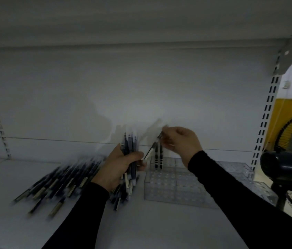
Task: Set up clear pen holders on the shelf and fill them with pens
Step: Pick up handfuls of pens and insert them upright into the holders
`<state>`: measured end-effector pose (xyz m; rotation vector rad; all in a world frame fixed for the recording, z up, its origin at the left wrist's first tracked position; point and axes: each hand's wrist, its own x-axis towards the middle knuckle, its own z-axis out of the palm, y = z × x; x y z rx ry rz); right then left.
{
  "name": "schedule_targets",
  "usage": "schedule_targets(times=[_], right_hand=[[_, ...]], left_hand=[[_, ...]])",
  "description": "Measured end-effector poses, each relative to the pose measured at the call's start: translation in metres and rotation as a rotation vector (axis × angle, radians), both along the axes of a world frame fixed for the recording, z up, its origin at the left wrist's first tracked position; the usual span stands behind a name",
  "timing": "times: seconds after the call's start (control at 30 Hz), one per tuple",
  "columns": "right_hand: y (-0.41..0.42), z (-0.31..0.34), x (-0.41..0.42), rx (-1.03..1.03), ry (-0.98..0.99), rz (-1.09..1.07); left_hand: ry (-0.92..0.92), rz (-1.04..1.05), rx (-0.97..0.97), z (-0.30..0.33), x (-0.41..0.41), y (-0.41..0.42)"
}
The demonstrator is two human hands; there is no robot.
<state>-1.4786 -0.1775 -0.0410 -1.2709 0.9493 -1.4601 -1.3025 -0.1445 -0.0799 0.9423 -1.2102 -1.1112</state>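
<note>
Centre frame, my left hand (pixel 122 164) grips a bundle (pixel 130 151) upright while my right hand (pixel 181 141) pinches one pen (pixel 152 149) tilted over the holder (pixel 174 184), lower right, where two pens (pixel 158 157) stand.

The scene is dimly lit and low in contrast. Soft shadows are cast on the back panel (pixel 141 90) above the hands. Heavy motion blur is seen on the loose pens (pixel 55 184) left of the panel's centre. Straight edges are bowed near the frame borders.
</note>
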Motion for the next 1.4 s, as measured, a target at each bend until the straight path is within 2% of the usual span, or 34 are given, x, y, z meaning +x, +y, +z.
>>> schedule_targets(times=[0.07,0.13,0.23,0.3,0.63,0.9,1.17,1.3,1.4], right_hand=[[-0.003,0.009,-0.016,-0.021,-0.058,-0.051],[-0.007,0.012,-0.032,-0.071,-0.007,-0.115],[-0.017,0.003,-0.047,-0.184,0.324,-0.312],[-0.022,-0.003,-0.049,-0.222,0.461,-0.376],[-0.033,-0.015,-0.033,-0.298,0.608,-0.38],[-0.04,-0.032,-0.026,-0.215,0.902,-0.316],[-0.034,-0.031,-0.025,-0.176,0.989,-0.32],[-0.02,-0.023,-0.024,-0.244,0.906,-0.354],[-0.007,-0.021,-0.012,-0.271,0.845,-0.213]], left_hand=[[-0.01,0.051,0.024,-0.003,0.003,-0.003],[-0.032,0.087,0.029,-0.005,0.005,-0.007],[-0.046,0.087,0.031,-0.006,0.005,-0.01],[-0.065,0.078,0.03,-0.005,0.004,-0.008],[-0.061,0.085,0.029,-0.006,0.004,-0.006],[-0.058,0.075,0.031,-0.002,0.001,-0.001],[-0.038,0.049,0.041,-0.001,0.002,-0.001],[-0.047,0.032,0.044,0.0,0.001,-0.001],[-0.056,0.001,0.05,0.001,0.001,-0.003]])
